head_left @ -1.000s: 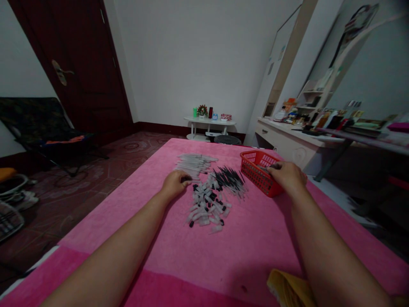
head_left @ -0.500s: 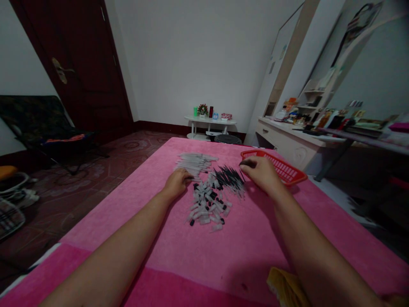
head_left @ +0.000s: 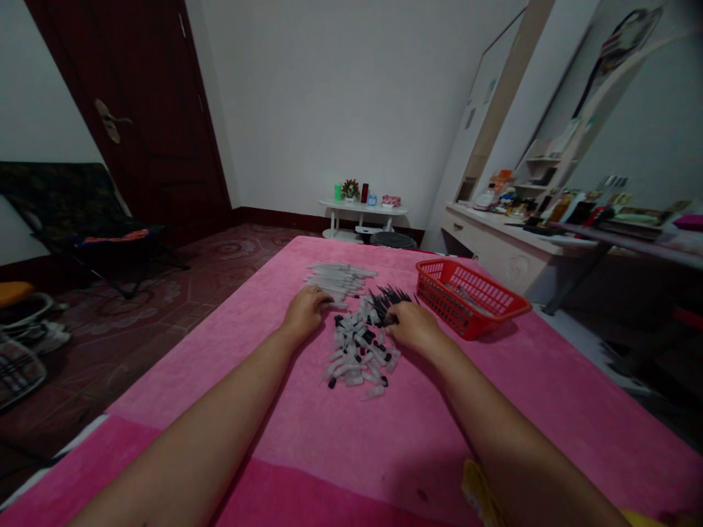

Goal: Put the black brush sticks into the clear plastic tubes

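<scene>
On the pink cloth (head_left: 329, 432) lie a row of clear pen barrels (head_left: 339, 277), a heap of small clear and black caps (head_left: 358, 355) and a bundle of thin black refills (head_left: 387, 298). My left hand (head_left: 305, 309) rests curled at the near end of the barrels, fingertips pinched on one. My right hand (head_left: 413, 326) lies knuckles up on the refill bundle, fingers curled down into it; what they grip is hidden. The red plastic basket (head_left: 497, 311) stands right of my right hand, with something thin inside.
A dark red door (head_left: 137, 110) and a dark folding chair (head_left: 82, 219) are at the left. A small white table (head_left: 362, 212) stands by the far wall. A cluttered pale desk (head_left: 521, 234) is on the right. A yellow object (head_left: 483, 498) lies at the cloth's near edge.
My right hand left the red basket and swept left onto the black refills. The basket settled flat. My left hand stayed at the barrels.
</scene>
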`<state>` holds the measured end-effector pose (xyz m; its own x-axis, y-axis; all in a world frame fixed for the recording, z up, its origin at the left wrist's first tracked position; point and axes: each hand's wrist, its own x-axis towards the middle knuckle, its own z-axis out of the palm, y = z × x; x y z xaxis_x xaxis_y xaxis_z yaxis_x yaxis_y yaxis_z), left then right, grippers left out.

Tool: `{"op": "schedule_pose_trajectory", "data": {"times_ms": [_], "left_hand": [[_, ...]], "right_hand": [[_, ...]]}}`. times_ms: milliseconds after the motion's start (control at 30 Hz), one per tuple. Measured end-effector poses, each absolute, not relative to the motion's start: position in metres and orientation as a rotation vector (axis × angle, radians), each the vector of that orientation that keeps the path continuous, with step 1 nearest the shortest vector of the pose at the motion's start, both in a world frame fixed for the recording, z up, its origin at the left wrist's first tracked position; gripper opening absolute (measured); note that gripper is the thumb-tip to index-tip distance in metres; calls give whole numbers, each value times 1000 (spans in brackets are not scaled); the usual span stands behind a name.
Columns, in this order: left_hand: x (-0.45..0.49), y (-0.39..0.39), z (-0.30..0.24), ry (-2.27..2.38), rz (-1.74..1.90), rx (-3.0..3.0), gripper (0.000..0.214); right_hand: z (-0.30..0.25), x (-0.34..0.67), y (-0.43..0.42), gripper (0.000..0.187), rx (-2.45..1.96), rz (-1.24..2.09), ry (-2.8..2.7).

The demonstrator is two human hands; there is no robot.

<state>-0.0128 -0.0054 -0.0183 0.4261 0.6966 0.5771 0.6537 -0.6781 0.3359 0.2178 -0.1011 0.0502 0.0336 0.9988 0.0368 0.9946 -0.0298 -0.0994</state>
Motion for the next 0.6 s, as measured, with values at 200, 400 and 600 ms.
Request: {"op": "schedule_pose_trajectory", "data": {"times_ms": [200, 400, 600], "left_hand": [[-12, -7, -17, 1257, 1112, 2579, 18], [-10, -8, -18, 1234, 1127, 2560, 19], [-9, -9, -18, 1179, 1125, 2572, 17]], "right_hand": [[49, 215, -104, 23, -2306, 15, -2118], [48, 210, -104, 28, -2401, -4, -2106], [51, 203, -107, 35, -2476, 34, -2040]]}}
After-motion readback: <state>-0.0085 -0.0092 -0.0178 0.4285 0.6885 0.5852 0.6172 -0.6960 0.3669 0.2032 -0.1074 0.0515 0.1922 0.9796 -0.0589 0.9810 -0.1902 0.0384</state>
